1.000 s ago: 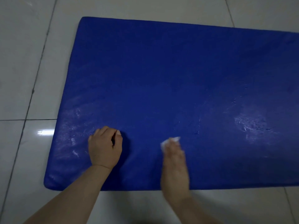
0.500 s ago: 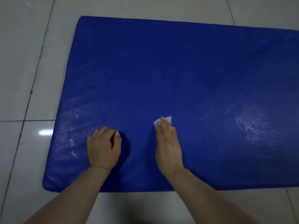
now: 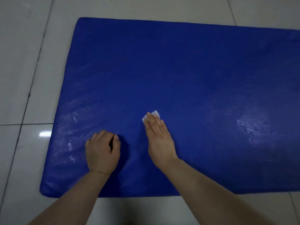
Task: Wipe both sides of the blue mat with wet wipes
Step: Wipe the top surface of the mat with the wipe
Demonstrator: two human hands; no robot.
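Floor [image 3: 24, 70]: pale glossy tiles w/ dark grout lines, fills the frame edges at 9, 12 and 6 o'clock; a bright light reflection sits on the tile just off the mat's left edge, approx 9 o'clock from our left hand.

Blue mat [image 3: 178, 70]: lies flat on the floor, takes up most of the view; rounded corners visible at 11 and 7 o'clock, right end runs out of frame at 3 o'clock; surface shows sheen patches at 3–4 o'clock and at 8–9 o'clock, centre looks duller.

Our forearms: both bare, enter from 6 o'clock and cross the mat's near edge.

Right hand [image 3: 159, 143]: flat on the mat, slightly below frame centre; fingers straight and together, pointing toward 11 o'clock, pressing down on the wipe; no curl visible.

Left hand [image 3: 103, 151]: on the mat at approx 9 o'clock from the right hand, near but apart from it; fingers curled under into a loose fist, thumb tip against the index side; we see nothing held in it; knuckles rest on the mat.

Wet wipe [image 3: 155, 114]: small white folded piece, pinned betw. our right fingertips and the mat; only its far corners stick out past the fingertips, at 12 o'clock from that hand; rest hidden under the fingers.
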